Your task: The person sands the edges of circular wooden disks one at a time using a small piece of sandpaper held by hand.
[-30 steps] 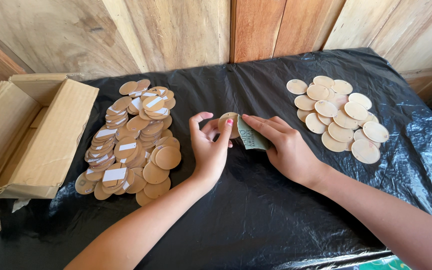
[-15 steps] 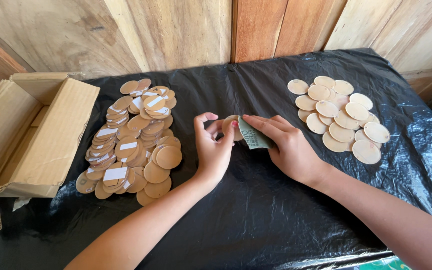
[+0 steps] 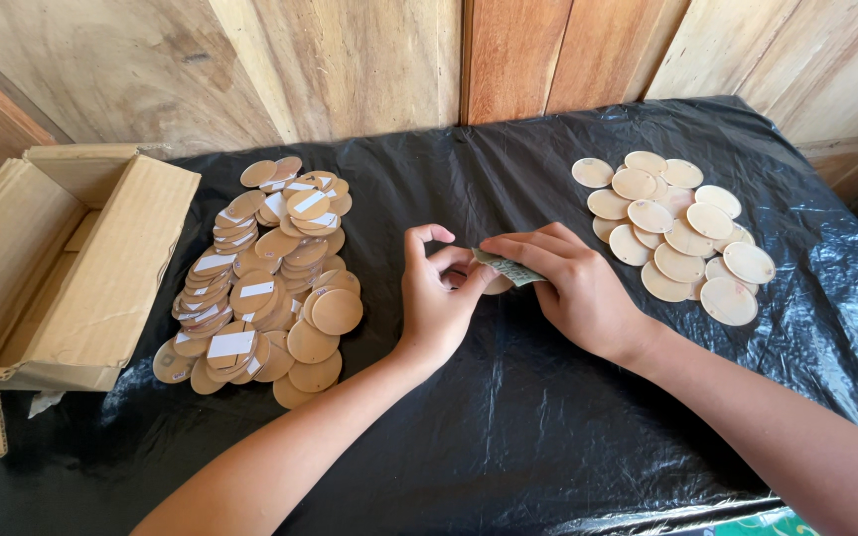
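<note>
Above the black plastic sheet (image 3: 508, 417), left hand (image 3: 439, 298) pinches a round tan wooden disc (image 3: 496, 285) while right hand (image 3: 578, 288) fingers clamp grey-green sandpaper (image 3: 508, 268) onto it; firm support and even strokes seem advisable.

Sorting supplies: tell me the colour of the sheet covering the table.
Black, glossy and wrinkled sheet, clearest in the head view.

disc: small round tan wooden disc (image 3: 496, 285), mostly hidden, held between both hands above the black sheet
pad: little grey-green sanding piece (image 3: 510, 269), bent, lying on top of the disc
</note>
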